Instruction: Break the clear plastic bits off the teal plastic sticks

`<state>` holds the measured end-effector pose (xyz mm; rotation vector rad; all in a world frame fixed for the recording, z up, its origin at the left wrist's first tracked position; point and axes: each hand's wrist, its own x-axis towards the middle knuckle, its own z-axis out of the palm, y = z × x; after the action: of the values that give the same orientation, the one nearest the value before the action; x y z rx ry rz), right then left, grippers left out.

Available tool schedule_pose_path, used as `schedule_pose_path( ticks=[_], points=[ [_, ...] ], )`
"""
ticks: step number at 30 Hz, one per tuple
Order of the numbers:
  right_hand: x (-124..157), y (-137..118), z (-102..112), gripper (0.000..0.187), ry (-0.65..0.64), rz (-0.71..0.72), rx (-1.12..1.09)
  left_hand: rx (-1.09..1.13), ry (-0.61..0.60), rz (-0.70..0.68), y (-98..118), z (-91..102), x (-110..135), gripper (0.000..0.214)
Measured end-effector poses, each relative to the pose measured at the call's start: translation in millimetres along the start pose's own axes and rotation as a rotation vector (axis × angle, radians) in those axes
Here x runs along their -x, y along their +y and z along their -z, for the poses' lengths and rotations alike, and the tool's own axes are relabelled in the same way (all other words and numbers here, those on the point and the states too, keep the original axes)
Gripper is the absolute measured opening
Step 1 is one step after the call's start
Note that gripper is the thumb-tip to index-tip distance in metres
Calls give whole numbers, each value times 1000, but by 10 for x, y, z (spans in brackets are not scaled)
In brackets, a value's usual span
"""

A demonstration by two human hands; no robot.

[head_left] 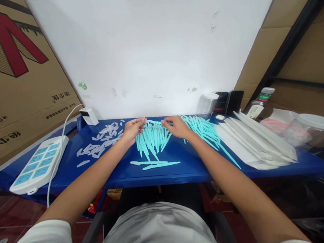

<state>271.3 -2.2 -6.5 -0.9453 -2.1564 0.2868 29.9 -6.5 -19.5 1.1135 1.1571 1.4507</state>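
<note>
My left hand [133, 130] and my right hand [179, 127] meet over the table, fingers pinched at either end of one slim turquoise stick [154, 122], shaped like an eyebrow razor. Under it lies a fanned pile of similar turquoise sticks [151, 139], pale at their far ends. Two loose sticks [163, 166] rest near the front edge. A larger heap of turquoise sticks [203, 130] spreads behind my right wrist. Left of my left hand, small clear plastic caps [102, 141] are scattered. Whether a cap is in my left fingertips is too small to tell.
White padded envelopes [260, 143] are stacked at the right of the blue table [147, 176]. Behind them stand a clear jar [208, 106], two phones [234, 102] and a bottle [259, 106]. A power strip [41, 163] with a white cable lies left. A white wall closes the back.
</note>
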Motion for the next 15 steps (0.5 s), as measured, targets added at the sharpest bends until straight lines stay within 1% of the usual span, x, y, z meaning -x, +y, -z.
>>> schedule_pose_path(
  ticks=[6, 15],
  points=[
    [0, 9, -8, 43, 2, 3, -10, 74, -8, 30, 21, 14, -12, 45],
    [-6, -50, -21, 46, -4, 8, -25, -33, -65, -30, 41, -54, 80, 46]
  ],
)
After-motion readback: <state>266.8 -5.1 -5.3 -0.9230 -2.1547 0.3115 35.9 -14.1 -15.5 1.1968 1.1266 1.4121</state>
